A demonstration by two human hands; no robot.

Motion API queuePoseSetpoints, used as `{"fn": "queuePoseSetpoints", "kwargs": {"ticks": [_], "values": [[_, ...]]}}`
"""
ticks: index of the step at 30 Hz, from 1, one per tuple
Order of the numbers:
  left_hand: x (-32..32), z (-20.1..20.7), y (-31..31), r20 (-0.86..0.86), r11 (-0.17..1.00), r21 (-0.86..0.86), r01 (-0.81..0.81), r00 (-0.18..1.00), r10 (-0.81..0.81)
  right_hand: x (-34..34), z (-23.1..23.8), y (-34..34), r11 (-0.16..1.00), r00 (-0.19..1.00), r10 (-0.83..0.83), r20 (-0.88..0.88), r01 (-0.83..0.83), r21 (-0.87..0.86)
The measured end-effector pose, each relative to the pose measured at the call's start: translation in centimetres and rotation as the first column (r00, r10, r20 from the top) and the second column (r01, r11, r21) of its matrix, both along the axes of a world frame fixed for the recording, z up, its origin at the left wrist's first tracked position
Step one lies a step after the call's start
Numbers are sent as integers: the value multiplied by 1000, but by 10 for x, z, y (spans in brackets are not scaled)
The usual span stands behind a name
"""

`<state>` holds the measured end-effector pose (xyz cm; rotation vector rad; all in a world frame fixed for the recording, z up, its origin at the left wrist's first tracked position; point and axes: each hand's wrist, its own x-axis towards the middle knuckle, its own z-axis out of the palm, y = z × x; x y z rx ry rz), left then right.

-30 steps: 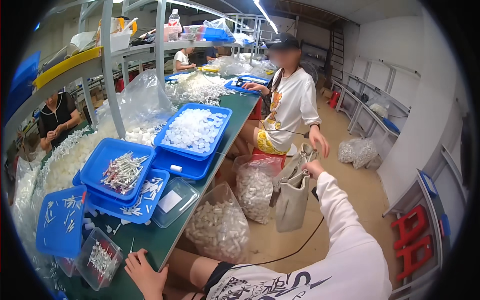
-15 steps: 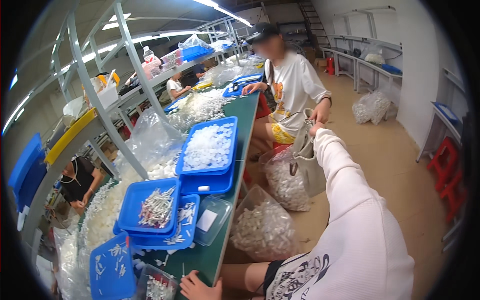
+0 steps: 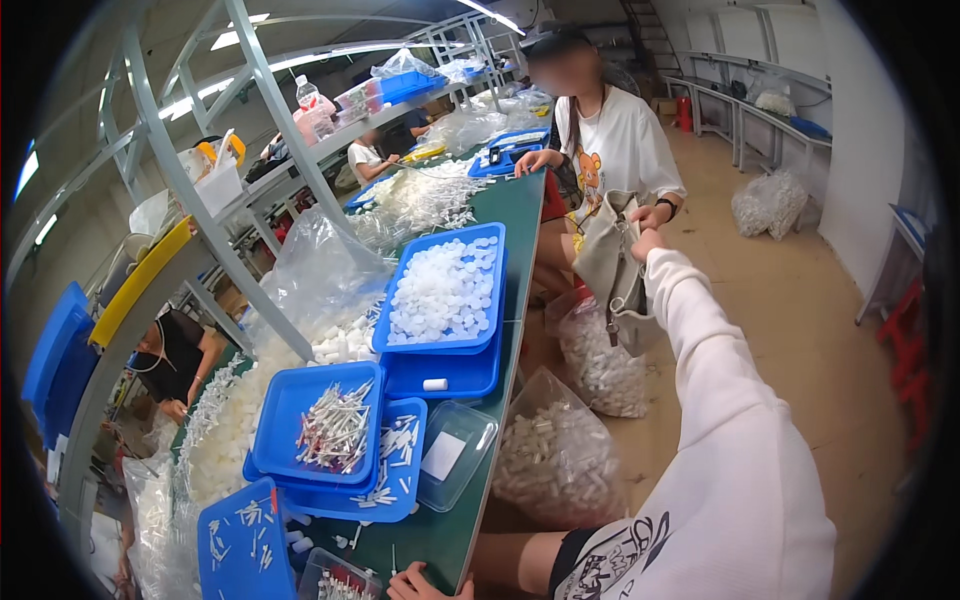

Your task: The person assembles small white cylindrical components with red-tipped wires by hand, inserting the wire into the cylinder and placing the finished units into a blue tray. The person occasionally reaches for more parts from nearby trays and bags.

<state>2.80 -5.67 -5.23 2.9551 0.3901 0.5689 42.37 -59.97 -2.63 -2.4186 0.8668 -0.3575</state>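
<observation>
My right hand (image 3: pixel 648 244), at the end of my stretched-out arm, is closed on the upper edge of a beige handbag (image 3: pixel 612 265). A co-worker's hand (image 3: pixel 655 214) with a dark wristband grips the bag's top right beside mine. The bag hangs between us, off the table's edge, over clear plastic bags of white parts. At the lower edge of the picture my left hand (image 3: pixel 425 584) rests on the green table's edge (image 3: pixel 455 535), fingers apart and holding nothing; part of it is cut off. Closest to it is a clear box (image 3: pixel 335 578) with thin white sticks.
Blue trays hold white discs (image 3: pixel 445 290), red-and-white sticks (image 3: pixel 335 430) and small white tubes (image 3: pixel 400 450). A clear lid (image 3: pixel 455 455) lies beside them. Filled plastic bags (image 3: pixel 560 455) stand under the table edge. Metal shelf posts (image 3: pixel 265 95) rise on the left. Other people sit along the table.
The handbag has come up higher, with my right hand and the co-worker's hand on it. The view has shifted, so the table sits farther right and less of my left hand shows.
</observation>
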Motion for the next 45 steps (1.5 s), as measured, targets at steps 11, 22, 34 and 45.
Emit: {"fn": "queuePoseSetpoints", "kwargs": {"ticks": [11,22,34,45], "values": [[5,0,-1,27,998,58,-17,1000,15,14,-19,27,997,989,-8,146,19,-77],[6,-10,1,-51,996,82,-32,998,36,5,-51,-7,996,982,65,179,-52,-76],[10,-8,2,-73,997,75,-16,997,21,26,-95,-9,997,958,-31,286,52,-64],[16,-1,-9,-116,999,27,-21,993,24,-1,-130,46,964,741,102,664,92,-250]]}}
